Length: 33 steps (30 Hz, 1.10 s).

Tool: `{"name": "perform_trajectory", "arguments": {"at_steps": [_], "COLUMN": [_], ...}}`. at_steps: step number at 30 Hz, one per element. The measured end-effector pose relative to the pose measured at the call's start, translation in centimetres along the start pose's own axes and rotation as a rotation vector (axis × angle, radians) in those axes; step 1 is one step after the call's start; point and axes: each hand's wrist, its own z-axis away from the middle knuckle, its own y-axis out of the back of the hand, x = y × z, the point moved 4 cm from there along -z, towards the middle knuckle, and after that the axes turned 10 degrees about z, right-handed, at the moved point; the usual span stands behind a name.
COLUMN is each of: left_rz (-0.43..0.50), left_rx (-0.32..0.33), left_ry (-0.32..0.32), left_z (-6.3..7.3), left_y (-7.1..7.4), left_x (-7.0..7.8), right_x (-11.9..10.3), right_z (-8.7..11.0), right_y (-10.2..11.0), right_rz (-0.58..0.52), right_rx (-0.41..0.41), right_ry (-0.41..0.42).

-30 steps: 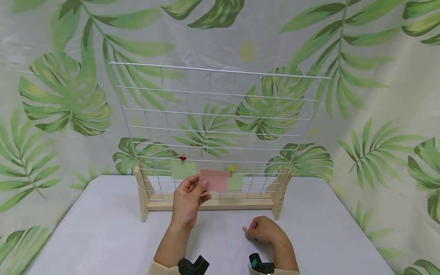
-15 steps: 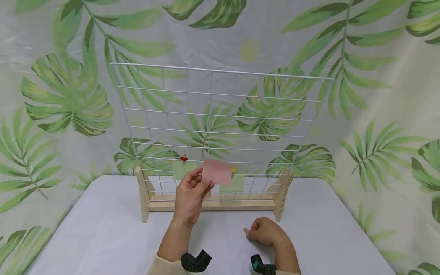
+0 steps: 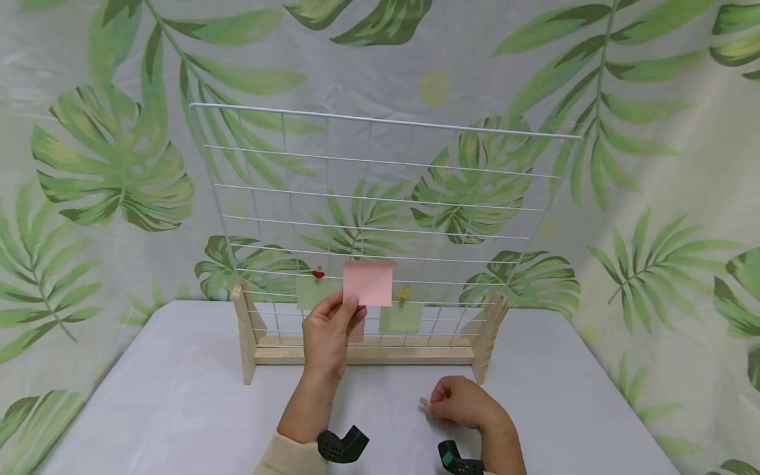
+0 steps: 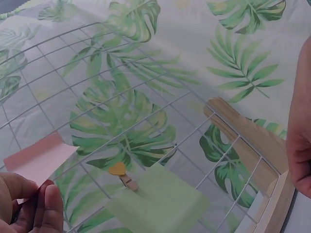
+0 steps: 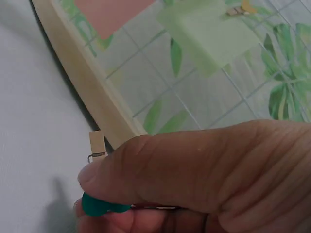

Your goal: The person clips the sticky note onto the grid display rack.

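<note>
My left hand (image 3: 326, 336) pinches a pink paper note (image 3: 367, 284) near its lower left corner, in front of the white wire grid (image 3: 380, 229). In the left wrist view, the fingers hold the note (image 4: 39, 158) from below, and its top edge is bent. Low over the table, my right hand (image 3: 466, 402) pinches a small wooden clothespin (image 5: 97, 144) bearing a teal decoration (image 5: 99, 204) partly covered by the fingers. On the grid hang two green notes, one by a red-heart clothespin (image 3: 318, 274), the other by a yellow-heart clothespin (image 3: 404, 297). Another pink note (image 3: 357, 332) shows partly behind my left hand.
The grid stands in a wooden base (image 3: 410, 356) with two side feet, on a white-covered table (image 3: 178, 396). A leaf-patterned cloth (image 3: 653, 165) hangs behind it. Both wrists wear black devices.
My left hand has raised the pink note and turned it more upright and squarely toward the head view. It uncovers the right green note and its yellow-heart clothespin. The right hand has hardly moved.
</note>
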Motion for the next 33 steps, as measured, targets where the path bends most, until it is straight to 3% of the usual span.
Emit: {"name": "perform_trajectory", "arguments": {"at_steps": [9, 17, 25, 33], "left_rz": [-0.019, -0.027, -0.04, -0.032], "left_rx": [-0.012, -0.017, -0.053, -0.035], "left_ry": [0.027, -0.004, 0.018, 0.019], "left_z": [0.0, 0.2, 0.4, 0.5], "left_y": [0.1, 0.0, -0.1, -0.1], "left_x": [-0.3, -0.3, -0.3, -0.3], "right_x": [-1.2, -2.1, -3.0, -3.7], "right_z": [0.4, 1.0, 1.8, 2.1], "right_y": [1.6, 2.8, 4.0, 4.7], "right_rz": [-0.065, -0.078, -0.045, -0.138], "right_rx": [0.14, 0.236, 0.37, 0.484], "right_ry": [0.068, 0.044, 0.032, 0.036]}}
